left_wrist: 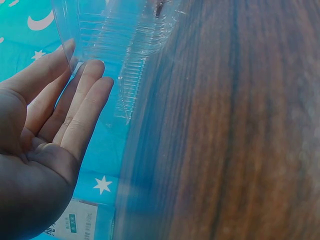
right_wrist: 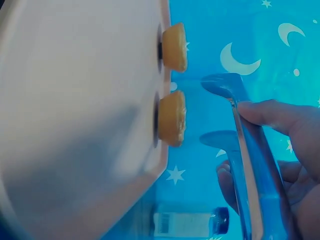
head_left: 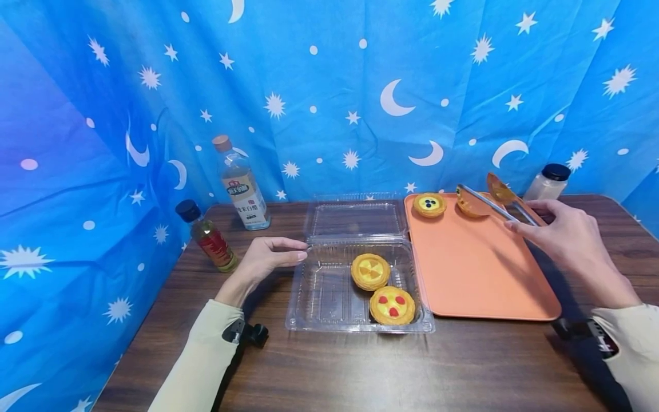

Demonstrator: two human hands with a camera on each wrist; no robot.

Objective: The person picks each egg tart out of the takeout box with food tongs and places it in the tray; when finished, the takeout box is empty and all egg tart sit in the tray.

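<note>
1. Facing a blue curtain (head_left: 329, 86) behind a wooden table (head_left: 334, 372).
2. Seeing a red-labelled bottle (head_left: 213, 246) at left, with a clear bottle (head_left: 244, 200) near it.
3. Pinching the left edge of an open box (head_left: 329, 292) with the left hand (head_left: 265, 257).
4. Showing a yellow tart (head_left: 370, 272) and a red-dotted tart (head_left: 392, 306) inside, toward the right.
5. Seeing a dark-dotted tart (head_left: 429, 205) and another tart (head_left: 465, 209) along the tray's (head_left: 479, 274) far edge.
6. Gripping spread tongs (head_left: 500, 190) with the right hand (head_left: 571, 234), near a jar (head_left: 548, 182).
</note>
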